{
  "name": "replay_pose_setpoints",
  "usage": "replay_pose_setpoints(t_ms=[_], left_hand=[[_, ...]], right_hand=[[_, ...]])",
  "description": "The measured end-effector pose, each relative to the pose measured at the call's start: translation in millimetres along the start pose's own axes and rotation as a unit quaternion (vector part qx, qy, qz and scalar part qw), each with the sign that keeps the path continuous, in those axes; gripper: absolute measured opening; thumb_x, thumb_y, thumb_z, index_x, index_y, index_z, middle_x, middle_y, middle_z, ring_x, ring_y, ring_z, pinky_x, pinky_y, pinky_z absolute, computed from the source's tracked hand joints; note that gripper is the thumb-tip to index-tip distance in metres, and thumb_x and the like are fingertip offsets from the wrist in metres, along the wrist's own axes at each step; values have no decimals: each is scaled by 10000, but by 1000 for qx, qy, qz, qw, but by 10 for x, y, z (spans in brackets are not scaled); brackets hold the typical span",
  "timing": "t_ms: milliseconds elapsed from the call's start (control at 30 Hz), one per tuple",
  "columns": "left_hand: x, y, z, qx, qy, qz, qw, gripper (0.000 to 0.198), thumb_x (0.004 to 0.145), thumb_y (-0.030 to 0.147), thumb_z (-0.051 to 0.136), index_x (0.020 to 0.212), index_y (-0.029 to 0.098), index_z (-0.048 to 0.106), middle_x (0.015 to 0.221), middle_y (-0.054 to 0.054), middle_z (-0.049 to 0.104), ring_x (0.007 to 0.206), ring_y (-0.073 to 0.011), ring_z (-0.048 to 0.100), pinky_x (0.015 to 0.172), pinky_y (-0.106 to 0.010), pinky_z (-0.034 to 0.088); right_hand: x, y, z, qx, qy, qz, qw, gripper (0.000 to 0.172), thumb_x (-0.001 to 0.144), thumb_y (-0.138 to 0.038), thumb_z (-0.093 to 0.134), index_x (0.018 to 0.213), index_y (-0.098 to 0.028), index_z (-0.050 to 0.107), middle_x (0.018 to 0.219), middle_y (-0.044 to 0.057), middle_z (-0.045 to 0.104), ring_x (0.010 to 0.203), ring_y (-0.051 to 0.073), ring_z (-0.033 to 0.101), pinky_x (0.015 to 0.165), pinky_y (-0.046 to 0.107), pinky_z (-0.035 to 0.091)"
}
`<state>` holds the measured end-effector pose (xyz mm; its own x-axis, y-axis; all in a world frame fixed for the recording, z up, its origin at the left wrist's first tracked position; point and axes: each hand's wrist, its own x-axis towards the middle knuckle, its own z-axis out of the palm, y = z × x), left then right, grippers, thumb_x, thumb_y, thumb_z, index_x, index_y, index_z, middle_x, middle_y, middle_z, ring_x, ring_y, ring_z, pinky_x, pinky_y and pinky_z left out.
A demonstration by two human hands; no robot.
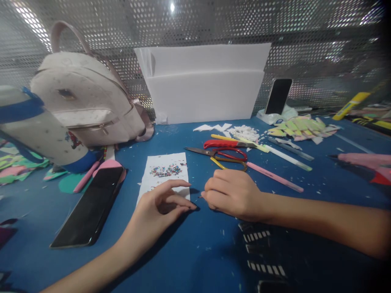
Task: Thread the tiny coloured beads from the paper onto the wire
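Observation:
My left hand (166,203) rests over the lower edge of a white paper (166,159) strewn with small multicoloured rhinestones (166,171). Its index finger extends apart, while the thumb and middle fingertips meet; whatever lies between them is too small to make out. Facing it, my right hand (230,195) is closed with its fingers curled in. A tiny reddish tip shows at its fingertips, but the thing itself is hidden. Just beyond the right hand lie scissors (198,151) with red and yellow handles and a pink pen (275,177).
A black phone (90,207) lies at left, near a tilted bottle (45,126) and a pale backpack (88,97). White boards (204,93) stand behind. A red-handled cutter (220,143), paper scraps (302,128), another phone (278,95) and a pink glue gun (363,159) lie rightward.

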<state>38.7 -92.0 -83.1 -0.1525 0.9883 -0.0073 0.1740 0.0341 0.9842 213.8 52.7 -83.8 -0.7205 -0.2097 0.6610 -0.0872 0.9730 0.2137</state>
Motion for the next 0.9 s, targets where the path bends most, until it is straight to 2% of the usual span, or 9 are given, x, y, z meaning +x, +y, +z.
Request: replay_pose_setpoints(t_ms=[633,900], left_hand=[[-6,-10,2,2,-3,5,1000,337,821,107,627,1130,218,549,812,7,777,818,-120,727,807,-199,567],[-3,5,3,32,-3,25,999,251,830,105,612,1047,232,624,831,17,766,833,-111,720,825,-194,563]], right_hand=[[-5,2,-8,-21,-19,-21,999,156,905,-132,546,758,-184,557,735,-9,618,636,133,418,577,260,321],[44,1,-29,-14,-28,-35,999,220,931,-116,488,742,-180,580,708,-4,614,627,128,417,580,254,327]])
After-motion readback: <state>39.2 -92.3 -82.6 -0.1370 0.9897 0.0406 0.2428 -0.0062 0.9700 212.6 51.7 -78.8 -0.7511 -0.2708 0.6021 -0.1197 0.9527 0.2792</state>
